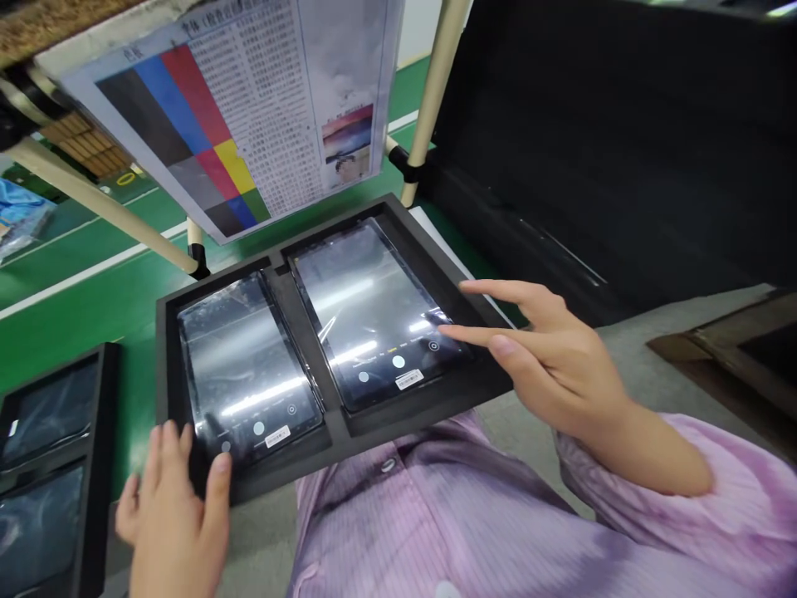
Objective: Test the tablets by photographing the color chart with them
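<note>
Inside the black tray (429,415) lie two tablets (367,303). At its right side the right hand (554,365), empty with fingers spread, could mis-tap through the glare; at its near-left corner the left hand (178,515) curves loosely, grip unclear, and pressing there might tip it.

Glossy, glass-like faces streaked with reflected light are shown by the tablets (377,303), which are framed by a matt black, foam-like tray (429,409). The printed sheet (267,108) is given a smooth, faintly shiny, plastic-looking finish, and smooth cream poles (439,75) are held by black plastic-looking joints (409,166). Thin, finely striped cloth is seen in the lilac garment (398,531).
</note>
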`<state>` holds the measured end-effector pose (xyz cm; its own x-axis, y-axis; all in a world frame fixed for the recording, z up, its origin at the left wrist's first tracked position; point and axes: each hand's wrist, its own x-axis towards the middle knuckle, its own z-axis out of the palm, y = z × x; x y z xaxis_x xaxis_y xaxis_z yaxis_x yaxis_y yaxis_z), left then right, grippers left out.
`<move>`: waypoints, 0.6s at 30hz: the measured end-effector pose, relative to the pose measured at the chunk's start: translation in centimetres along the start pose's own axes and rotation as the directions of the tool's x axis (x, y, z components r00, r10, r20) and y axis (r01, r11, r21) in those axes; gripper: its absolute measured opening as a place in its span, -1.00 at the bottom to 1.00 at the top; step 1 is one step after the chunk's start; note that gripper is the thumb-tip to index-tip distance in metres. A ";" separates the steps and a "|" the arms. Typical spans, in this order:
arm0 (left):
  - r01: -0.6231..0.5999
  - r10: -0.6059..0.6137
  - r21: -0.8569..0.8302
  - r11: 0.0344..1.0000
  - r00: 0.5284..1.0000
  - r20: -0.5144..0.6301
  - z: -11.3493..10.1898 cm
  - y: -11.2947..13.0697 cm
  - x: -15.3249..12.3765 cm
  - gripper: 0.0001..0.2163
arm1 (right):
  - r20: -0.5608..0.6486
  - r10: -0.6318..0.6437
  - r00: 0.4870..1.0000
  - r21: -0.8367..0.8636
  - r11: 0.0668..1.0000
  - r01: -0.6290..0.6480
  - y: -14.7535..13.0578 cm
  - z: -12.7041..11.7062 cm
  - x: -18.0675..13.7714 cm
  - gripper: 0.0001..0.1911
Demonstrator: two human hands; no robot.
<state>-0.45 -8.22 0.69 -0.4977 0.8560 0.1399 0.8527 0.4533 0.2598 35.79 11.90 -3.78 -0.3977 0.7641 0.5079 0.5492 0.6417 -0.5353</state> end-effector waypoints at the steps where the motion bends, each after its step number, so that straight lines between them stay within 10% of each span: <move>1: 0.024 -0.024 -0.002 1.000 1.000 -0.006 0.1 0.9 0.3 -0.29 | -0.009 0.001 1.000 -0.007 1.000 -0.001 0.0 0.0 0.0 -0.60; 4: 0.223 -0.226 -0.282 0.933 0.974 0.024 -0.5 3.0 0.6 -0.30 | -0.012 -0.024 1.000 -0.042 0.999 0.024 0.2 0.2 0.0 -0.60; 9: 0.308 -0.525 -0.844 0.439 0.851 0.038 -2.7 4.5 1.2 -0.57 | -0.039 -0.060 0.997 -0.103 0.993 0.055 0.1 0.0 1.2 -0.61; 18: 0.373 -0.417 -0.920 0.125 0.861 0.292 -2.0 6.1 5.3 -0.48 | 0.006 -0.337 0.942 0.036 0.941 0.336 -4.7 1.2 5.1 -0.67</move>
<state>1.74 -1.41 4.89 -0.7377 0.6201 -0.2670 -0.2250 0.1471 0.9632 30.27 12.86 0.52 -0.5640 0.5040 0.6542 0.3566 0.8631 -0.3575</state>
